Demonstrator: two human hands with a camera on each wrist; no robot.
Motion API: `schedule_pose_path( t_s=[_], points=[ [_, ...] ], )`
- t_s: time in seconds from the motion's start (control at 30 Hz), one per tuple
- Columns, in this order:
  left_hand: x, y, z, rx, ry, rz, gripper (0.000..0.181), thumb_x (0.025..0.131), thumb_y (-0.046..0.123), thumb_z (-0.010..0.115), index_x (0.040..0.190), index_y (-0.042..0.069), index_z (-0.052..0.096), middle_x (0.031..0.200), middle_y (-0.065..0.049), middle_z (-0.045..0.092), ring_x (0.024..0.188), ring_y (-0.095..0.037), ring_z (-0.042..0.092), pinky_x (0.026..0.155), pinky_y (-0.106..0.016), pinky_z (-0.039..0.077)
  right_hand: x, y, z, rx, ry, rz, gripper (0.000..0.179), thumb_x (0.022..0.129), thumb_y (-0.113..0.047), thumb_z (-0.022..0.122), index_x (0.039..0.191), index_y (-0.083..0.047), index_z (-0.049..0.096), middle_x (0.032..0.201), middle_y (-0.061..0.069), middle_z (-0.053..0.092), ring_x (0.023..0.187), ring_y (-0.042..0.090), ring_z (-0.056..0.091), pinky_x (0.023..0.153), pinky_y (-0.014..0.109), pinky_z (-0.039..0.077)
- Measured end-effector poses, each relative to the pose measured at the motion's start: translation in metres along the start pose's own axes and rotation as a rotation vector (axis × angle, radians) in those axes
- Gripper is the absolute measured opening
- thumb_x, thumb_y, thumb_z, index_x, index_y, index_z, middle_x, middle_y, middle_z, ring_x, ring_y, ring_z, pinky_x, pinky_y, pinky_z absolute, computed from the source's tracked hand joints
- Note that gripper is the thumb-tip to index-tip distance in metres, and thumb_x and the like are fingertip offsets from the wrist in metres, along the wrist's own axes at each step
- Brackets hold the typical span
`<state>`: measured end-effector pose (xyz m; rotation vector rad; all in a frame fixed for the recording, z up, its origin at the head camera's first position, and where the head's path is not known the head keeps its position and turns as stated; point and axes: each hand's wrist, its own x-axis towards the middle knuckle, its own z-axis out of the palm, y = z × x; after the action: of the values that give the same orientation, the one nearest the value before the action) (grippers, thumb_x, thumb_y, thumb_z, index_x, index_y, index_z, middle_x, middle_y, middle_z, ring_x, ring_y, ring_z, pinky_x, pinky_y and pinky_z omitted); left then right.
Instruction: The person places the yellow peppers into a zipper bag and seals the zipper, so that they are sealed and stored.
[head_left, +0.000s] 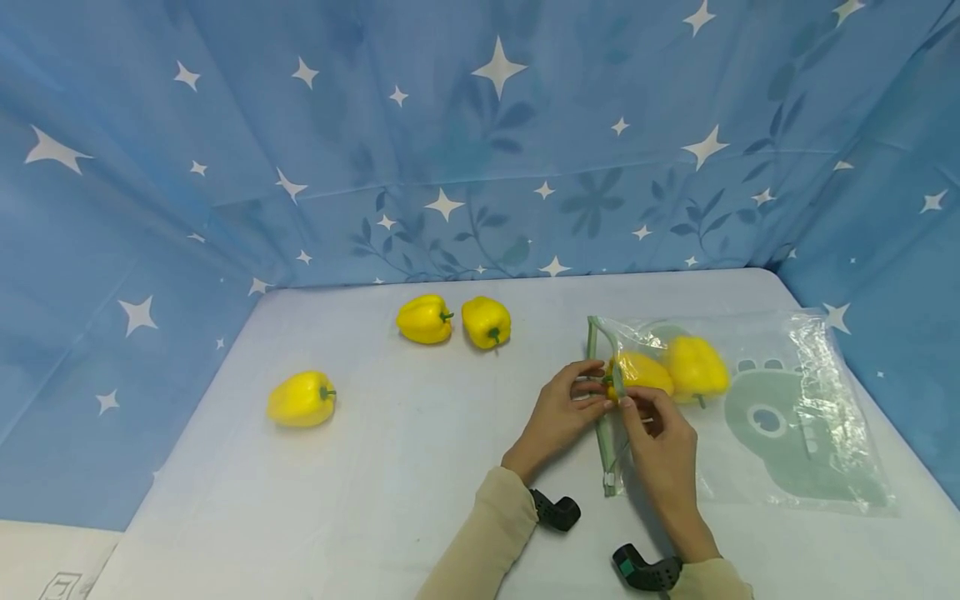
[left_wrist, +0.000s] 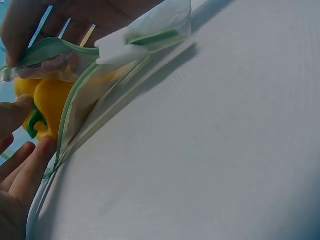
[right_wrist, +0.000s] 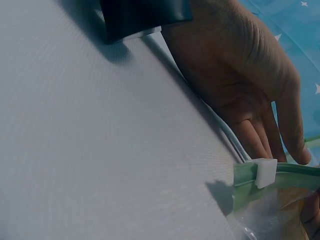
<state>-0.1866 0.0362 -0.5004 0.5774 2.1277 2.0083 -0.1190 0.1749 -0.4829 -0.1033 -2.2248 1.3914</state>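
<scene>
One pepper (head_left: pixel 302 399) near the tabletop's (head_left: pixel 360 492) left edge; two peppers (head_left: pixel 424 319) by the far edge; left hand (head_left: pixel 558 417), fingers extended, touching a bagged pepper (head_left: pixel 645 372); right hand (head_left: pixel 663 446) pinching the bag (head_left: pixel 795 425), toward the right edge; another pepper (head_left: pixel 694 367) inside

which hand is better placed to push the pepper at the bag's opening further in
Likely the left hand: it is at the stem end of the yellow pepper, while the right hand holds the bag's green edge.
</scene>
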Motion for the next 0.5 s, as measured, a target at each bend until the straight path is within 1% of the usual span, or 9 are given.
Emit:
schedule_pose_path(
  t_s=[0.2,0.3,0.5],
  points=[
    [0.0003,0.0009,0.0009,-0.012,-0.047,-0.013,0.066,0.095,-0.003,0.071,0.154,0.006,0.043,0.149,-0.017,0.054,0.128,-0.027,0.068,0.099,-0.02,0.057,-0.0006,-0.0001,-0.0019,0.005,-0.001,0.016,0.014,0.098,-0.007,0.071,0.112,-0.004,0.074,0.097,0.012,0.074,0.074,-0.005,0.058,0.067,0.008,0.047],
    [0.0006,0.0015,0.0019,-0.021,-0.054,-0.021,0.068,0.095,-0.005,0.071,0.155,0.006,0.042,0.15,-0.018,0.053,0.129,-0.028,0.067,0.099,-0.02,0.057,-0.0003,-0.0001,-0.0025,0.007,0.001,0.021,0.014,0.099,-0.008,0.071,0.112,-0.004,0.074,0.097,0.012,0.074,0.074,-0.005,0.058,0.067,0.008,0.047],
    [-0.0007,-0.0006,0.0014,-0.017,-0.051,-0.018,0.067,0.096,-0.005,0.07,0.155,0.006,0.041,0.15,-0.019,0.053,0.13,-0.028,0.066,0.1,-0.021,0.057,-0.0001,-0.0003,-0.0018,0.014,-0.009,0.03,0.015,0.099,-0.008,0.07,0.113,-0.004,0.074,0.098,0.012,0.074,0.075,-0.004,0.057,0.067,0.008,0.047]
  ],
)
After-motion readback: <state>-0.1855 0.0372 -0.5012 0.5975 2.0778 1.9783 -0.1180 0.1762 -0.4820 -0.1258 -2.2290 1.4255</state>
